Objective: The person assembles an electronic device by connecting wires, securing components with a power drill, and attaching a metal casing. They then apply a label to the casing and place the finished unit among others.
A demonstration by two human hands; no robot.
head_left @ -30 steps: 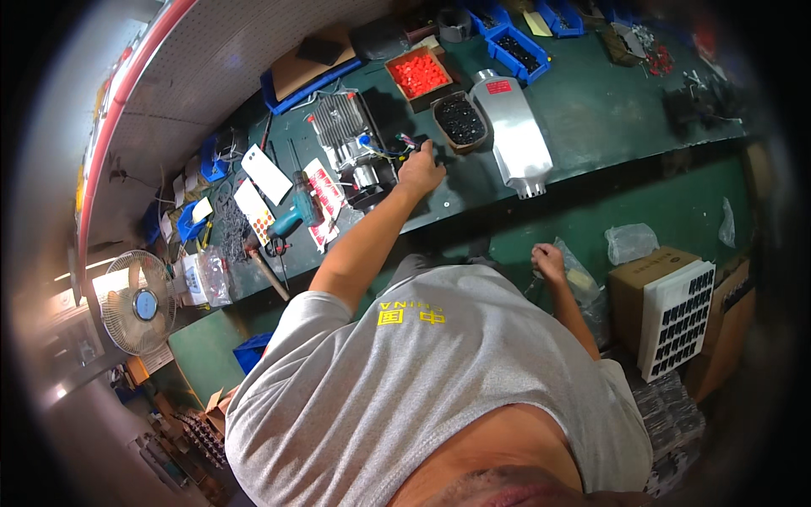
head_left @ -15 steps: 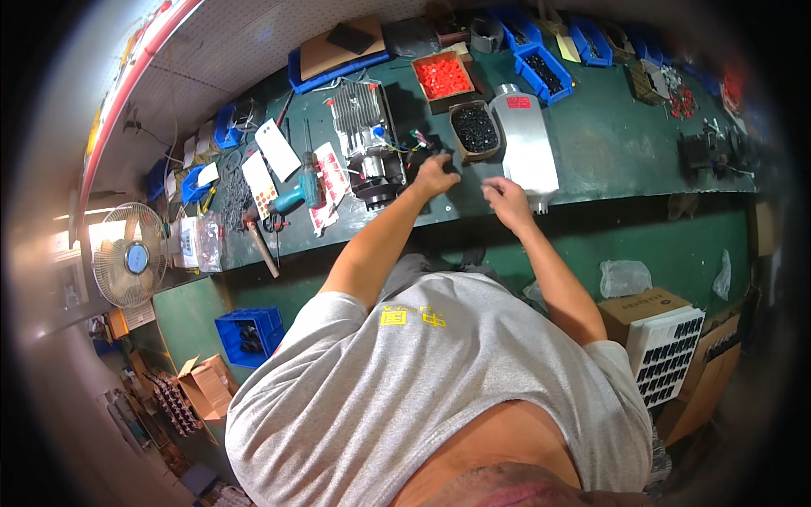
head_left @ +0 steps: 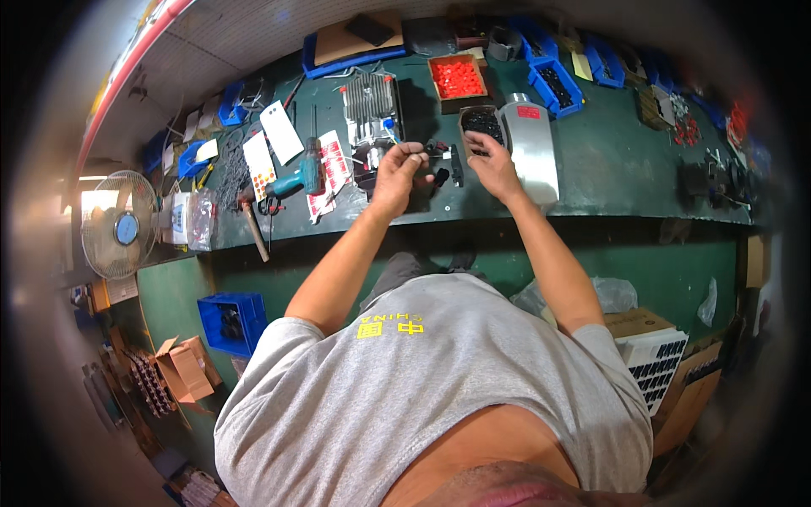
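On a green workbench, seen from above through the head camera, two bare hands work well apart from each other, in a view I follow from afar and read as a dial centred on the gap between them. The left hand, at nine o'clock, draws thumb and fingertips together beside thin wiring; I cannot tell whether they grip it. The right hand, at three, curls its fingers at the near side of a box of black parts; I cannot tell whether it holds anything.

In the gap lie small black connectors. The finned metal unit, its blue plug showing, stands on the bench at ten o'clock, just beyond the left hand. A carton of red caps sits at twelve, a blue bin of dark pieces at two, and a silver housing at three, just beyond the right hand.

At nine o'clock I see a teal power drill near a red-and-white sheet; at eight, a hammer rests by the bench edge. Below, also toward eight, is a blue crate.
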